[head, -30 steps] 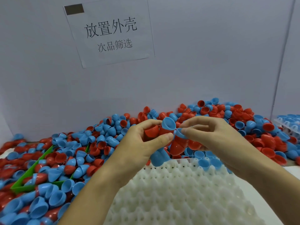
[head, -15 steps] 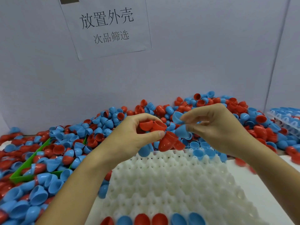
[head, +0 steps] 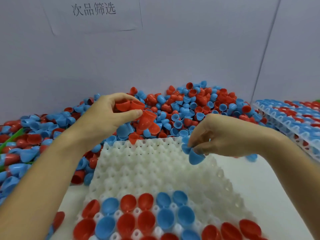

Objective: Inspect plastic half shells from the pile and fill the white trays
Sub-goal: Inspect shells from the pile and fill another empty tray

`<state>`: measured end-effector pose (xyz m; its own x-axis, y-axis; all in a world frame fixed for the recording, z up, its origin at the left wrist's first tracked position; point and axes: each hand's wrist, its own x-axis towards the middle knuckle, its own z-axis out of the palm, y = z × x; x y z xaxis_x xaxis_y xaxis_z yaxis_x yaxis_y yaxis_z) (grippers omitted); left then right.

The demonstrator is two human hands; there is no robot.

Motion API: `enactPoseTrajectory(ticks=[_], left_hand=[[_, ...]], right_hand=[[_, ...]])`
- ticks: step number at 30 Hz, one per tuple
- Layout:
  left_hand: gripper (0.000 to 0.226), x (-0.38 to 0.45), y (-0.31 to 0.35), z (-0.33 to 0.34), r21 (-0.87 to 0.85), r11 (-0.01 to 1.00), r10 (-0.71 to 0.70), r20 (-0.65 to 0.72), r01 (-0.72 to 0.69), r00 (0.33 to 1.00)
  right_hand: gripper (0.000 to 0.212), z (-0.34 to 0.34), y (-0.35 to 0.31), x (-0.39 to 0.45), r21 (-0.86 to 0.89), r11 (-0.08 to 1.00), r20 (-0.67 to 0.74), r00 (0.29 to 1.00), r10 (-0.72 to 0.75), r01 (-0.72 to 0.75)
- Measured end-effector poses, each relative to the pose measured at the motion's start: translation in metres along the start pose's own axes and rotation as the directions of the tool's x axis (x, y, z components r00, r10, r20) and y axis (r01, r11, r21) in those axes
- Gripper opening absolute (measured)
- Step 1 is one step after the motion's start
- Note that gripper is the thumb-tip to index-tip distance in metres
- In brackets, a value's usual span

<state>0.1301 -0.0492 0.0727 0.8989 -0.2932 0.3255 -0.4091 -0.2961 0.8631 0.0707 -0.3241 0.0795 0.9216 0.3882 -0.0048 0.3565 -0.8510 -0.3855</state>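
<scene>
A big pile of red and blue half shells (head: 190, 108) lies along the back wall. In front of me sits a white dimpled tray (head: 147, 172); its near rows hold red and blue shells (head: 164, 215) set dome up. My left hand (head: 107, 116) grips a bunch of shells (head: 136, 110), mostly red with a blue one hanging below, over the tray's far edge. My right hand (head: 223, 135) pinches blue shells (head: 194, 155) above the tray's far right corner.
A filled tray (head: 297, 118) of red and blue shells stands at the right. A green bin edge (head: 10, 141) shows among shells at the left. Loose shells lie beside the tray's left side. A paper sign (head: 93, 13) hangs on the grey wall.
The view tilted down, showing the tray's filled near rows. My right hand moved down and right, away from the left hand, carrying blue shells toward the tray's far right corner.
</scene>
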Motion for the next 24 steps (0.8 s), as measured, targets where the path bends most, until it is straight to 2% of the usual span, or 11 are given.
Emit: enactPoseTrajectory(ticks=[4,11,14,20,24], left_hand=[[0.021,-0.009,0.004,0.010,0.010,1.000,0.007,-0.085,-0.006,0.996],[0.025,-0.042,0.003,0.005,0.028,0.999,-0.018,-0.216,0.025,0.976],[0.025,-0.063,0.002,0.006,0.014,1.000,-0.015,-0.266,0.019,0.964],[0.024,-0.094,0.000,0.023,-0.023,0.999,0.021,-0.257,-0.028,0.966],[0.023,-0.103,0.001,0.028,0.023,0.999,0.046,-0.206,-0.042,0.978]], right_hand=[[0.007,0.023,-0.004,-0.018,0.013,1.000,0.099,0.995,0.011,-0.013],[0.006,0.048,-0.014,-0.046,0.024,0.998,0.086,0.995,0.059,-0.061],[0.013,0.057,-0.020,-0.050,-0.045,0.993,0.092,0.989,0.115,-0.112],[0.015,0.063,-0.025,-0.050,-0.136,0.981,0.085,0.985,0.151,-0.139],[0.015,0.060,-0.024,-0.052,-0.094,0.986,0.136,0.980,0.147,-0.135]])
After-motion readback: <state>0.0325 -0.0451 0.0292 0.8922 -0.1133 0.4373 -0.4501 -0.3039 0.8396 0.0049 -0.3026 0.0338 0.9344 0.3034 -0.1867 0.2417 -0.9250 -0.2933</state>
